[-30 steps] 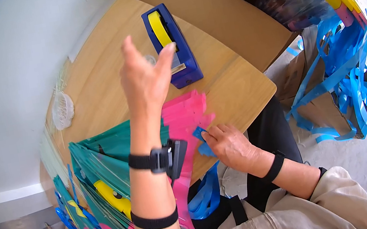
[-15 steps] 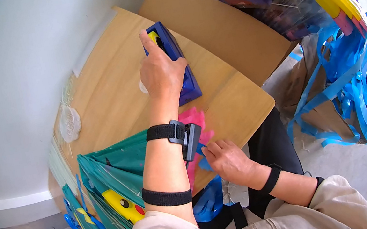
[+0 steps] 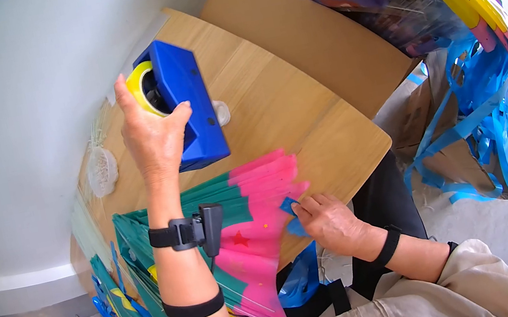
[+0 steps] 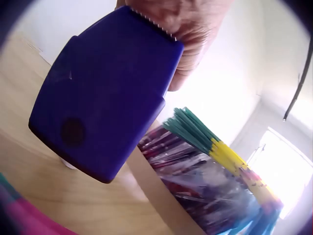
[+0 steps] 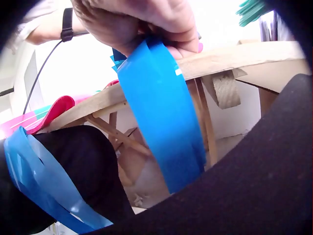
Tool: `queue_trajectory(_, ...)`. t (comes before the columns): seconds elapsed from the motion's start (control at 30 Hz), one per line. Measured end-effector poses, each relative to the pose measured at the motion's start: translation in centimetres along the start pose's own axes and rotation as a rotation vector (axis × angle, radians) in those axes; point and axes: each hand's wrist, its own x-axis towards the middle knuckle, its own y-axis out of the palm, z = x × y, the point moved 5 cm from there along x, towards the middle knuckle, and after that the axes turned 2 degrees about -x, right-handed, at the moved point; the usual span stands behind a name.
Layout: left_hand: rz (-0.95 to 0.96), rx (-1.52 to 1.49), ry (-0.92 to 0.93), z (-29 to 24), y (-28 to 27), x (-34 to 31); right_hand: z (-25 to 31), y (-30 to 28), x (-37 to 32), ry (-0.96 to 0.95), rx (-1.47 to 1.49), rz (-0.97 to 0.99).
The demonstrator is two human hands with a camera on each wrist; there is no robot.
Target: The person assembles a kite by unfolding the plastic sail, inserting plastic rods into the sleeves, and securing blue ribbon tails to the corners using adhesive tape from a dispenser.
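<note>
My left hand (image 3: 154,132) grips a blue tape dispenser (image 3: 197,111) with a yellow-sided tape roll (image 3: 141,87) in it. The dispenser is tilted on its side, its base turned to the right. In the left wrist view its blue end fills the middle, with the toothed cutter edge right by the hand. Near the table's front edge, my right hand (image 3: 333,220) pinches blue plastic strips (image 5: 159,112), which hang down below the tabletop in the right wrist view. Between the two arms lies a pleated pink and green plastic sheet (image 3: 266,187), reaching close to the right hand.
A small whitish round thing (image 3: 223,113) sits beside the dispenser, and a white dish (image 3: 102,171) stands by the wall. A cardboard box (image 3: 314,39) with colourful plastic bundles adjoins the table (image 3: 336,123). More blue strips (image 3: 488,117) spill from a carton on the floor.
The left hand reached over the dispenser, took hold of it and moved it left, tilting it on its side. The right hand stays near the table edge with the blue strips.
</note>
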Motion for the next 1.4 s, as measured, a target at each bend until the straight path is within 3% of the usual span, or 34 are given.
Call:
queue_trajectory(0.07,0.004,0.104,-0.021,2.0,-0.3,0.2,0.1,-0.5,0.0,-0.059,-0.025,-0.102)
queue_trajectory(0.2,0.044,0.186,-0.117,5.6,0.5,-0.5,0.1,-0.4,0.0,-0.064,-0.021,-0.114)
queue_trajectory(0.27,0.129,0.210,-0.272,7.0,1.4,-1.0,0.1,-0.4,0.1,-0.068,-0.022,-0.105)
queue_trajectory(0.5,0.074,0.226,-0.136,8.5,2.8,-1.4,0.1,-0.2,0.2,-0.070,-0.040,-0.023)
queue_trajectory(0.57,0.261,0.221,-0.372,7.6,2.7,-1.4,0.1,-0.1,0.1,-0.073,-0.051,-0.050)
queue_trajectory(0.6,0.256,0.217,-0.374,7.4,2.8,-1.7,0.1,-0.1,0.1,-0.076,-0.057,-0.049)
queue_trajectory(0.7,0.035,0.543,0.063,4.5,3.0,-2.7,0.1,-0.2,0.0,-0.047,-0.022,-0.052)
queue_trajectory(0.73,0.031,0.541,0.064,3.9,3.5,-2.9,0.1,-0.4,0.0,-0.046,-0.008,-0.060)
queue_trajectory(0.8,0.108,0.381,0.389,1.2,5.1,-3.7,0.1,-0.5,0.0,-0.044,0.003,-0.069)
queue_trajectory(0.93,0.238,0.405,0.296,2.5,9.5,-5.1,0.2,-0.5,0.1,-0.025,0.027,-0.051)
queue_trajectory(1.0,0.439,0.204,0.155,4.1,11.4,-5.4,0.0,-0.4,0.1,-0.001,0.038,-0.042)
queue_trajectory(1.1,0.347,0.101,0.285,3.1,12.0,-5.9,-0.1,-0.3,0.1,0.008,0.052,-0.028)
queue_trajectory(1.2,0.475,0.020,0.204,1.6,12.1,-6.5,0.0,-0.3,0.1,0.011,0.048,-0.020)
queue_trajectory(1.23,0.474,0.021,0.204,1.0,11.8,-6.8,0.0,-0.3,0.1,0.009,0.054,-0.029)
queue_trajectory(1.3,0.295,0.034,0.234,0.1,10.1,-7.4,-0.2,-0.3,0.1,0.006,0.061,-0.039)
queue_trajectory(1.4,0.362,0.005,0.212,-0.1,7.6,-9.0,-0.5,0.1,0.0,-0.012,0.089,-0.091)
